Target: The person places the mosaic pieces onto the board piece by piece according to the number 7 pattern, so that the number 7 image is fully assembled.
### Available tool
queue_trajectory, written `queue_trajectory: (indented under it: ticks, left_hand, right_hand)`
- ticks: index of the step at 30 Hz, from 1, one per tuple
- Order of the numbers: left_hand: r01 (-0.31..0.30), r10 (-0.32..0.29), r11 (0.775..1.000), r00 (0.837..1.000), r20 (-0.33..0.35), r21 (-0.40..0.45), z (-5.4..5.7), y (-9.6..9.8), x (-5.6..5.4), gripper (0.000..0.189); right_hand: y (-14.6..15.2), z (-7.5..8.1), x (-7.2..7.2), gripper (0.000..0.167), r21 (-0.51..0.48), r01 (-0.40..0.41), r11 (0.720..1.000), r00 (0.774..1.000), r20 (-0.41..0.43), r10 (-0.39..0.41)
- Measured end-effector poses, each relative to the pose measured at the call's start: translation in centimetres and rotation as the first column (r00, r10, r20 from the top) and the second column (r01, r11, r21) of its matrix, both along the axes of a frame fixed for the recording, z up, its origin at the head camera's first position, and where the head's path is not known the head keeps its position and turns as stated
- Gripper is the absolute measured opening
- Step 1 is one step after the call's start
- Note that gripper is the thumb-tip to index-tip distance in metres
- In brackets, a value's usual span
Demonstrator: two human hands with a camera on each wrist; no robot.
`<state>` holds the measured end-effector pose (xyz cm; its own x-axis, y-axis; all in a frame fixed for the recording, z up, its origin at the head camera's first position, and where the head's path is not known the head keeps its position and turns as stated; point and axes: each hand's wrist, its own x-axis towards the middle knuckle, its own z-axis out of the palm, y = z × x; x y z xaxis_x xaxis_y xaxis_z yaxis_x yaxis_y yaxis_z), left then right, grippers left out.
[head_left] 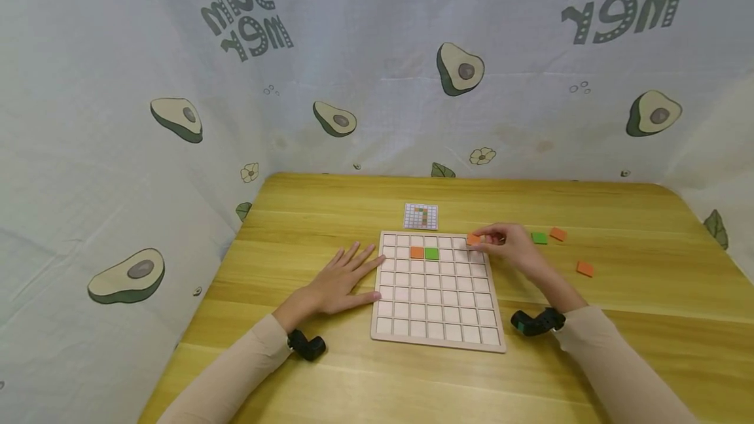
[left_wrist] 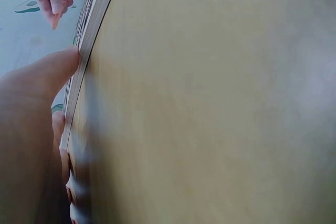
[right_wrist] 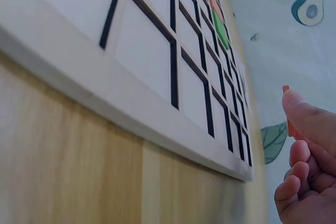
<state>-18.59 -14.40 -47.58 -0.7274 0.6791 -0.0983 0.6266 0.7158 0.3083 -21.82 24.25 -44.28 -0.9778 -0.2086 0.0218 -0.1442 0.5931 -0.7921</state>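
A wooden grid board (head_left: 434,306) lies flat on the table. In its second row from the far edge, an orange tile (head_left: 417,252) and a green tile (head_left: 432,254) sit in neighbouring cells. My left hand (head_left: 338,283) rests spread beside the board, thumb and a fingertip touching its left edge. Over the board's far right corner, my right hand (head_left: 506,247) pinches another orange tile (head_left: 473,239) between thumb and fingers. The right wrist view shows that tile raised above the board, its other fingers curled beneath.
A small pattern card (head_left: 421,216) printed with a coloured grid lies just beyond the board. To the right are a loose green tile (head_left: 539,238) and two orange tiles, one farther back (head_left: 558,234) and one nearer (head_left: 585,269). A printed curtain (head_left: 377,51) hangs behind the table.
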Motion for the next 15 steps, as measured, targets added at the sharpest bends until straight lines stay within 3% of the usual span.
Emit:
queue_trajectory:
  ticks: [15]
  left_hand:
    - [0.000,0.000,1.000,1.000,0.004,-0.015,0.0,0.0,-0.1,0.077]
  right_hand:
    - [-2.2,-0.8,-0.3,0.030,-0.035,-0.041,0.999,0.998,0.046,0.043]
